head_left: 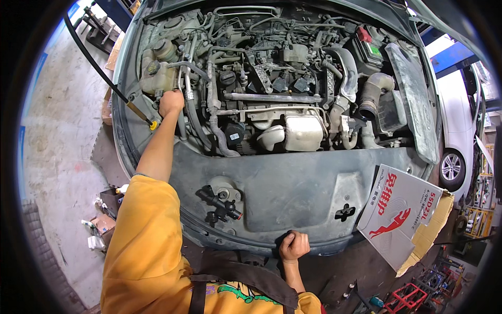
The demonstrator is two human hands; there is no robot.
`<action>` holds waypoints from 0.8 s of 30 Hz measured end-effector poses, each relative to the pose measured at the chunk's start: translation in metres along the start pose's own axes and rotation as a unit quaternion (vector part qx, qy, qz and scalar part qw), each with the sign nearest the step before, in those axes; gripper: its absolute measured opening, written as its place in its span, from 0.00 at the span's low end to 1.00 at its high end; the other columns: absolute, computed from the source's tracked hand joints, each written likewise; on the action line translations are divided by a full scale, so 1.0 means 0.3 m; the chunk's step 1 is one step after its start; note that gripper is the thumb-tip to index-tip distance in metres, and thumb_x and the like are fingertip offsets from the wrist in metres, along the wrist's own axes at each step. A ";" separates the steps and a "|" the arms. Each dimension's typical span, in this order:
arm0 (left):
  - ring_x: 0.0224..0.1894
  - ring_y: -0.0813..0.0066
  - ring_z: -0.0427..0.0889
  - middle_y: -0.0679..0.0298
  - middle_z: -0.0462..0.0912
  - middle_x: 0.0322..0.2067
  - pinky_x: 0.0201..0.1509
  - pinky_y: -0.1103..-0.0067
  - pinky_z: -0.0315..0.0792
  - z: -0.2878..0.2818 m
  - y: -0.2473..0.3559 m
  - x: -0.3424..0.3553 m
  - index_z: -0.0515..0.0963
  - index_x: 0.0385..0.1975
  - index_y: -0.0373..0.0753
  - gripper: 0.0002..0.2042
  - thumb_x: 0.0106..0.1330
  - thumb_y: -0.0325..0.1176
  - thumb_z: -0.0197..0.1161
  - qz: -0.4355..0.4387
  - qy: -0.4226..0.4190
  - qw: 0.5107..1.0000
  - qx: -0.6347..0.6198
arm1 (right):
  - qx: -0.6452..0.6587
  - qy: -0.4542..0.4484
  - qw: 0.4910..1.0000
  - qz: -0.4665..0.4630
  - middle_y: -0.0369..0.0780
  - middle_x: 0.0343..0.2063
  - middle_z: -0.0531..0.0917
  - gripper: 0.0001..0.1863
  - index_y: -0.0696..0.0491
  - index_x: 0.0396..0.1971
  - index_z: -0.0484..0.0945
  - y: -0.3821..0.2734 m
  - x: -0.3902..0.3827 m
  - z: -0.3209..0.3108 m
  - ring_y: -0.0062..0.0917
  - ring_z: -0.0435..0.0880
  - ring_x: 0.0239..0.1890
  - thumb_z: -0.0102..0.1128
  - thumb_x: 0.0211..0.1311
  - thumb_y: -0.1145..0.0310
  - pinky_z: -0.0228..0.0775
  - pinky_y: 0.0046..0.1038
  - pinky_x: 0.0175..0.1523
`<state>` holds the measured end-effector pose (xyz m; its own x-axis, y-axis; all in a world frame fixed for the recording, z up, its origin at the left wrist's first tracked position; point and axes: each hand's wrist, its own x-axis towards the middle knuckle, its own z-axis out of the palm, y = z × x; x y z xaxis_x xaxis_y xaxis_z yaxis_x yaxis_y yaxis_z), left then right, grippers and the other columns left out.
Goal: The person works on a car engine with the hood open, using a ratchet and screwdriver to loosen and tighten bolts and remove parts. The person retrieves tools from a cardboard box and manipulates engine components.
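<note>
My left arm stretches into the engine bay at the left. There my left hand [171,103] is closed beside the cloudy coolant tank [158,77], close to a metal pipe [189,90] and hoses. What its fingers hold, if anything, is hidden under the hand. My right hand [294,246] rests as a fist on the front edge of the black front cover [300,172], with nothing visible in it. Between my arms, a black branched plastic pipe fitting [222,204] with a red-tipped end lies on the cover.
A prop rod [137,112] with a yellow end stands left of the tank. On the cover's right lies a grey carton [397,209]. An intake duct [372,94], a loose-looking long panel [413,104] and the battery [368,52] are at the right. A white car [456,125] stands beyond.
</note>
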<state>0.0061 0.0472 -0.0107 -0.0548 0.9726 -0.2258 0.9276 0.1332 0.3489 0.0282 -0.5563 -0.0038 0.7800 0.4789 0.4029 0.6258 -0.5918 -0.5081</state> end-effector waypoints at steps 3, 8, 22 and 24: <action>0.55 0.47 0.81 0.47 0.83 0.51 0.58 0.60 0.74 -0.006 0.001 -0.004 0.84 0.47 0.36 0.24 0.68 0.49 0.50 -0.004 0.002 1.000 0.003 | 0.001 0.001 1.000 0.001 0.43 0.20 0.77 0.08 0.56 0.25 0.79 0.001 -0.005 0.003 0.40 0.75 0.22 0.54 0.62 0.71 0.65 0.37 0.27; 0.55 0.47 0.81 0.48 0.84 0.51 0.58 0.60 0.74 -0.010 0.008 -0.009 0.84 0.47 0.36 0.24 0.68 0.50 0.50 -0.012 0.000 1.000 0.005 | 0.000 -0.001 1.000 0.001 0.43 0.20 0.77 0.08 0.56 0.25 0.79 0.003 -0.007 0.004 0.40 0.75 0.22 0.54 0.62 0.71 0.65 0.37 0.27; 0.42 0.58 0.87 0.59 0.89 0.28 0.52 0.64 0.76 0.006 0.001 -0.005 0.87 0.31 0.37 0.25 0.68 0.51 0.47 0.002 0.066 0.998 0.020 | 0.004 0.000 1.000 0.003 0.43 0.20 0.77 0.07 0.56 0.25 0.80 0.001 0.000 0.001 0.40 0.75 0.22 0.55 0.61 0.72 0.66 0.36 0.27; 0.43 0.57 0.87 0.59 0.89 0.28 0.53 0.64 0.76 -0.005 0.016 -0.033 0.87 0.31 0.37 0.25 0.68 0.50 0.46 0.015 0.028 0.999 0.014 | -0.003 0.004 1.000 0.002 0.43 0.20 0.77 0.07 0.56 0.25 0.80 0.001 -0.001 -0.001 0.40 0.75 0.22 0.55 0.61 0.72 0.66 0.36 0.27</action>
<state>0.0105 0.0384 -0.0053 -0.0474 0.9853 -0.1642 0.9392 0.1000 0.3285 0.0281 -0.5568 -0.0039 0.7830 0.4713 0.4060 0.6220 -0.5983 -0.5051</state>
